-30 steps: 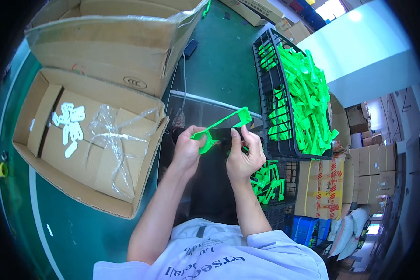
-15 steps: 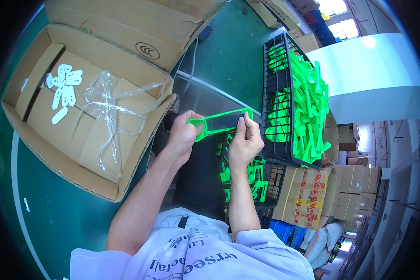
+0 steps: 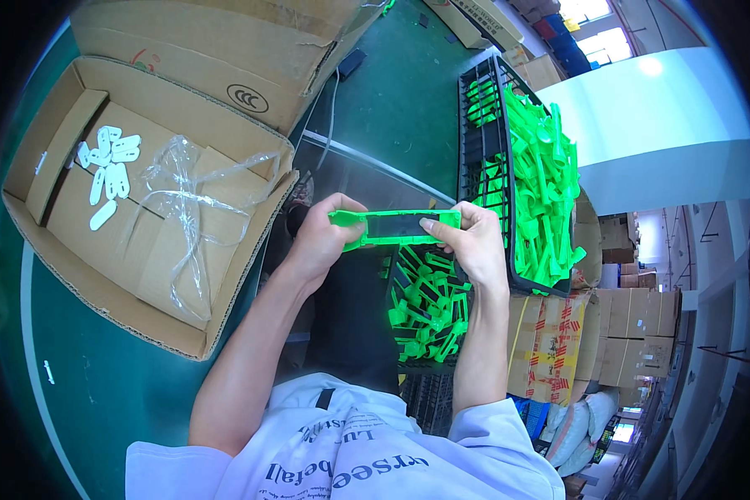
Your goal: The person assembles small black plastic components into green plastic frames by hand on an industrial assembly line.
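Between my two hands is a long bright green plastic part (image 3: 392, 225) with a dark flat strip along its middle, held level above my lap. My left hand (image 3: 329, 232) is closed round its rounded end, thumb on the green edge. At the other end, my right hand (image 3: 475, 237) grips it, with the thumb pressing on the dark strip near the end and the fingers behind. Below my right hand, a black crate (image 3: 429, 365) contains many similar green parts (image 3: 425, 312).
At right stands a tall black basket (image 3: 485, 154) heaped with green parts (image 3: 542, 183). An open cardboard box (image 3: 154, 267) on the green table (image 3: 125, 375) holds white oval pieces (image 3: 112, 179) and clear plastic wrapping (image 3: 192, 217). Taped cartons (image 3: 550, 350) are stacked beyond my right arm.
My right hand has moved right and slightly down, its thumb now pressing on the strip. The green part has turned from slanted to nearly level. My left hand keeps its hold.
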A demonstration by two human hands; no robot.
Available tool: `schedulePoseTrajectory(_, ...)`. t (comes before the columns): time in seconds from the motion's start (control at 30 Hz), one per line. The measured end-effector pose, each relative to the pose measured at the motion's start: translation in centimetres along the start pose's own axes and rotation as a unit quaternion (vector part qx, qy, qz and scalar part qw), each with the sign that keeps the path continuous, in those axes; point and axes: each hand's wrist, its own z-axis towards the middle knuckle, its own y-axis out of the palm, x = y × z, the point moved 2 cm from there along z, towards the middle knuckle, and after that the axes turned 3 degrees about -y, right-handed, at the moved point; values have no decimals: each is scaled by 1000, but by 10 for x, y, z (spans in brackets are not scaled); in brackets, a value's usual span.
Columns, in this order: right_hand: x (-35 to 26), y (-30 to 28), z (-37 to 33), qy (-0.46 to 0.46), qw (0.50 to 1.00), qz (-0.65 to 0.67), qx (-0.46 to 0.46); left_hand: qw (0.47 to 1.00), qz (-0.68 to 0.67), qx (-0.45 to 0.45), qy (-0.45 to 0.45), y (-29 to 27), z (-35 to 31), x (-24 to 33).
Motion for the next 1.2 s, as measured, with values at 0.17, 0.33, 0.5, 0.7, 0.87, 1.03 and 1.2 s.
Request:
schedulePoseTrajectory(0.17, -8, -5, -2, 12, 996, -83, 13, 999, 44, -10, 29, 4, -2, 0)
schedulePoseTrajectory(0.33, -8, -9, -7, -10, 985, -169, 21, 996, 88, 13, 18, 8, -5, 0)
schedulePoseTrajectory(0.5, -9, -12, -13, -14, 986, -164, 26, 996, 82, 4, 15, 10, -5, 0)
schedulePoseTrajectory(0.7, -17, -10, -18, -14, 981, -191, 23, 996, 84, 7, 38, 9, -7, 0)
schedulePoseTrajectory(0.87, -28, 6, -38, -102, 980, -173, -9, 995, 93, 21, 31, 9, -10, 3)
schedulePoseTrajectory(1.03, -40, 1, -51, -117, 973, -197, -31, 996, 84, 16, 5, 13, -11, -1)
schedulePoseTrajectory(1.2, -53, -17, -56, -125, 942, -310, 6, 965, 244, -91, 9, 16, -6, -21)
